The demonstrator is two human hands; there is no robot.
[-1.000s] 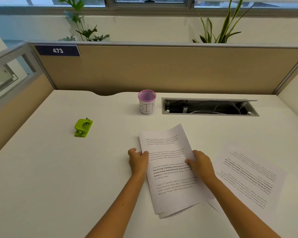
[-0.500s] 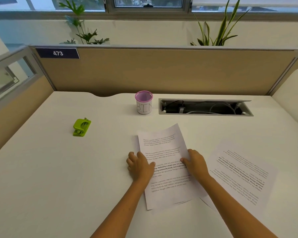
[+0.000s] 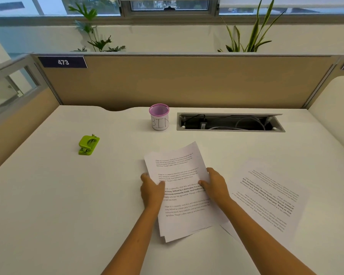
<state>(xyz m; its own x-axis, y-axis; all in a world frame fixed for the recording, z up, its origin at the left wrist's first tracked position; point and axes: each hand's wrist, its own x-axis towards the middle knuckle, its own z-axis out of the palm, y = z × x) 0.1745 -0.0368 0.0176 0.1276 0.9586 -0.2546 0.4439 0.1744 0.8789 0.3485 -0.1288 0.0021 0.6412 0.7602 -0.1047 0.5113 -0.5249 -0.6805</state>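
Printed sheets (image 3: pixel 177 165) sit pinched in left hand (image 3: pixel 151 190) and right hand (image 3: pixel 216 185) near BIN cup (image 3: pixel 159 121).

**Soft Daylight Fills a White Desk**

Even daylight from the windows (image 3: pixel 169 4) behind the partition (image 3: pixel 187 82) lights the white desk (image 3: pixel 58 205) brightly. Shadows are faint and soft-edged beneath the stack of sheets (image 3: pixel 177 165) and beside the cup (image 3: pixel 159 118). The wide lens bows the partition's top edge and splays the desk's sides. Fine print reads slightly soft, and the plants (image 3: pixel 99 43) look hazy.
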